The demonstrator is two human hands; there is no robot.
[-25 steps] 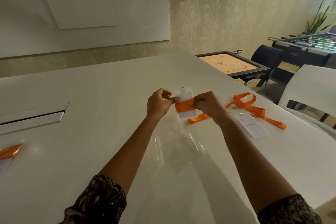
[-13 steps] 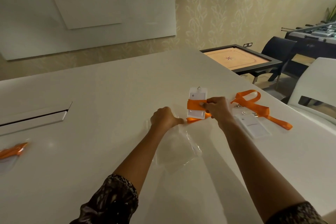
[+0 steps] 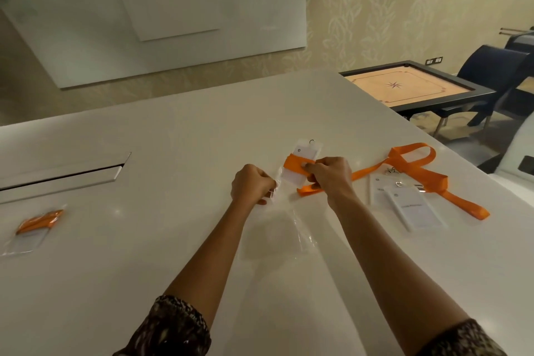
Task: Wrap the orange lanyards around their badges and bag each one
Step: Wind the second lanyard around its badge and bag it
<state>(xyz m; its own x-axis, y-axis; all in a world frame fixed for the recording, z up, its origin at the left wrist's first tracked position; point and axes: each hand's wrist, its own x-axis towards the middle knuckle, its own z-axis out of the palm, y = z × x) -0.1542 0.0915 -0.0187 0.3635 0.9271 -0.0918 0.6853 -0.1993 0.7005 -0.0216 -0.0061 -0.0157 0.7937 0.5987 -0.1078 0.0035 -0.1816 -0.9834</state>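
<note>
In the head view, the right hand (image 3: 328, 179) pinched the white rectangular badge (image 3: 304, 151) at its middle, thumb and fingers curled over the orange fabric lanyard (image 3: 293, 163) banded across it. The badge was held just above the white table (image 3: 173, 153). Its long axis ran away from the person, with the metal ring at the far end and the plain end nearest. A loose tail of the lanyard trailed out beneath the right hand.

The left hand (image 3: 250, 185) sat just to the left of the badge's near end. Its fingers were curled round the edge of the clear plastic bag (image 3: 291, 220), which lay flat towards the person. The bag's mouth thus stood beside and slightly below the badge's near end, so the next move looked like a short slide, near end first. The tail probably needed tucking in first.

Two more white badges (image 3: 413, 208) and a second orange lanyard (image 3: 416, 165) lay to the right. A bagged badge (image 3: 31, 228) lay far left.
</note>
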